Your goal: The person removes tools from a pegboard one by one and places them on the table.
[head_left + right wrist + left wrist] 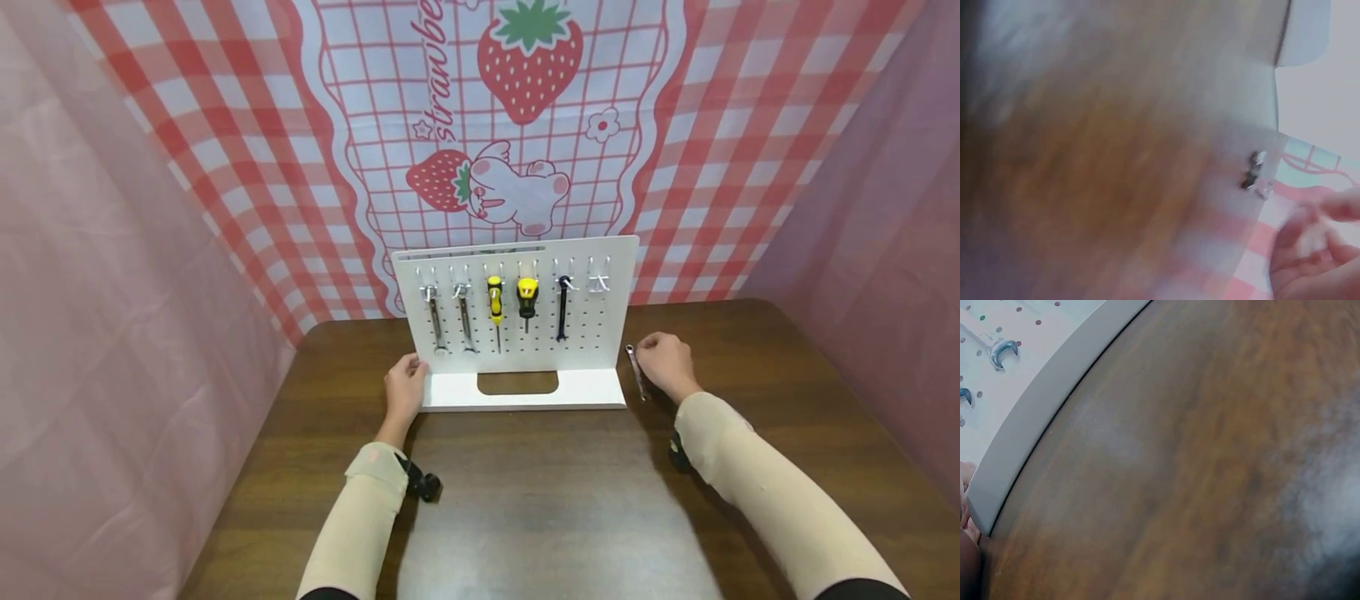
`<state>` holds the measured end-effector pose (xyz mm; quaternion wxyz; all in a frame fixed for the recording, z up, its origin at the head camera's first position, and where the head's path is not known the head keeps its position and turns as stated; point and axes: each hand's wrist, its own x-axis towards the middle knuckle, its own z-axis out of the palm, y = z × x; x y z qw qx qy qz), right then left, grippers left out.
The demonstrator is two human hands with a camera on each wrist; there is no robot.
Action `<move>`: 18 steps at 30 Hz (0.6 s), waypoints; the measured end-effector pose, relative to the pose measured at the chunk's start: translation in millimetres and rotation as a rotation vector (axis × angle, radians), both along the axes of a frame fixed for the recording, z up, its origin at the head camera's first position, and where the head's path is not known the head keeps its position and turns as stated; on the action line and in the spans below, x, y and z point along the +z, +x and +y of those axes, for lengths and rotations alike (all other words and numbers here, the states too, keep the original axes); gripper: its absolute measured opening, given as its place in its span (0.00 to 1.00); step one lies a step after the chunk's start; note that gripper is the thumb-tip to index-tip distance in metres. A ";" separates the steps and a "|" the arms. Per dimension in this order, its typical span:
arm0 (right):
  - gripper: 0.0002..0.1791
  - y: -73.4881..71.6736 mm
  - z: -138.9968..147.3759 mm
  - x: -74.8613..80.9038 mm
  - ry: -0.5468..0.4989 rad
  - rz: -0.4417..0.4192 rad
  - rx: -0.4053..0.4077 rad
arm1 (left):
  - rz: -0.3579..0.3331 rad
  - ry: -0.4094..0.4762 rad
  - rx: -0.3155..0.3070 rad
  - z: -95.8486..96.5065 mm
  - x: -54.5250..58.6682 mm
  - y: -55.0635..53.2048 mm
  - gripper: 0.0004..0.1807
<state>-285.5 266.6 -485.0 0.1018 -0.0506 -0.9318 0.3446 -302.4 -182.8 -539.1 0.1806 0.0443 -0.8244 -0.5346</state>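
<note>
A white pegboard stand (540,350) stands upright at the back of the table. My left hand (406,385) holds its lower left edge; in the left wrist view only a bit of the fingers (967,515) shows by the corner. To the right of the stand, a silver wrench (637,372) lies on the table. My right hand (666,364) is just beside the wrench, fingers bent, with nothing seen in its grasp. The right wrist view is blurred; there the hand (1316,262) appears apart from a small shiny metal piece (1254,170).
On the board's hooks hang two silver wrenches (436,321), a slim yellow screwdriver (495,298), a stubby yellow-black screwdriver (527,293) and a black wrench (562,310). The rightmost hook (598,282) bears no tool. A checked strawberry cloth (480,100) hangs behind.
</note>
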 end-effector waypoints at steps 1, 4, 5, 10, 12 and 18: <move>0.12 -0.8 -3.0 1.2 -0.034 0.060 -0.012 | 0.002 0.000 0.001 0.0 -0.3 0.0 0.12; 0.12 -1.1 -15.1 9.5 -0.147 0.193 -0.016 | 0.009 -0.001 0.001 0.1 -0.6 -0.3 0.11; 0.11 0.1 -19.8 13.6 -0.183 0.213 -0.015 | 0.011 0.000 0.000 0.4 -0.6 -0.4 0.11; 0.13 7.7 -42.7 29.6 -0.371 0.330 -0.057 | 0.014 0.006 -0.001 1.5 -0.5 0.0 0.11; 0.13 10.6 -50.4 32.3 -0.463 0.374 -0.076 | 0.012 0.002 0.000 1.8 -0.6 0.4 0.11; 0.11 25.5 -72.3 48.7 -0.596 0.372 0.084 | 0.018 -0.012 0.011 2.0 -0.9 0.9 0.11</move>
